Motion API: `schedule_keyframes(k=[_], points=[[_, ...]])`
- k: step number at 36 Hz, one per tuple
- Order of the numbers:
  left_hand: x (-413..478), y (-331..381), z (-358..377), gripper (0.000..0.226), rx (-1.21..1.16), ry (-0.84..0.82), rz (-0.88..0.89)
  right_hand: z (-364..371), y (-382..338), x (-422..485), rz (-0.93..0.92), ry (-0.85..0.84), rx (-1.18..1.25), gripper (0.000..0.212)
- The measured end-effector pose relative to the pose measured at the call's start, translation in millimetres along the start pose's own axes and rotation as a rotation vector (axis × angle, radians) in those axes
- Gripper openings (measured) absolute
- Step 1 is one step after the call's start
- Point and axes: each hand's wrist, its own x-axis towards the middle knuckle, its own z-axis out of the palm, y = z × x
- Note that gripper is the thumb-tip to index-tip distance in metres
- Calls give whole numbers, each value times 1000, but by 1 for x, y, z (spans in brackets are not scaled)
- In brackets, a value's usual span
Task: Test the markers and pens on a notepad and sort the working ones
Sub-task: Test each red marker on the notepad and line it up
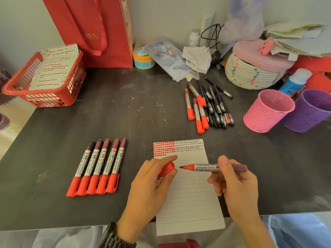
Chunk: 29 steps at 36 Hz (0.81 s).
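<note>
Now we hold an uncapped red marker (202, 167) crosswise over the upper middle of the notepad (189, 194). Our right hand (236, 183) pinches its barrel between thumb and fingers, and our left hand (152, 178) is curled round the red cap (167, 169), just beside the bare tip. We cannot tell whether the tip touches the paper; it looks to be just above it. The main risk, as we judge it, is the ink: the label says it is permanent, and the tip points straight at the fingers of our left hand, so a small slip would mark skin or the dark counter (125, 113). Neither hand pins the notepad, whose near end overhangs the counter edge, so a firm stroke could push it askew or tip it. The red and black test scribbles fill only the top lines, so there is room below. Sorting could also go wrong: the row of five markers (100, 167) lies to the left of the notepad, the pile of markers and pens (207, 106) lies well apart beyond it, and the pink cup (268, 110) and purple cup (309, 110) stand near that pile, so a tested marker could land in the wrong group. On the barrel we read "PERMANENT MARKING" under a red brand word ending in "aren"; the line below is half covered. The red bag (93, 33) against the wall shows gold letters "HBN".
</note>
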Motion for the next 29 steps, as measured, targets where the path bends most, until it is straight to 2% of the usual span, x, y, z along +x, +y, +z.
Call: schedule_keyframes(k=[6, 15, 24, 29], points=[[-1, -2, 1, 33, -138, 24, -97, 1, -1, -1, 10, 22, -16, 36], [0, 0, -1, 26, -76, 54, 9, 1, -1, -2, 7, 47, -43, 47], [0, -1, -1, 27, -48, 67, 82, 4, -4, -4, 14, 1, -80, 35], [-1, -2, 1, 28, -21, 77, 122, 8, -6, -4, 35, -29, -75, 35]])
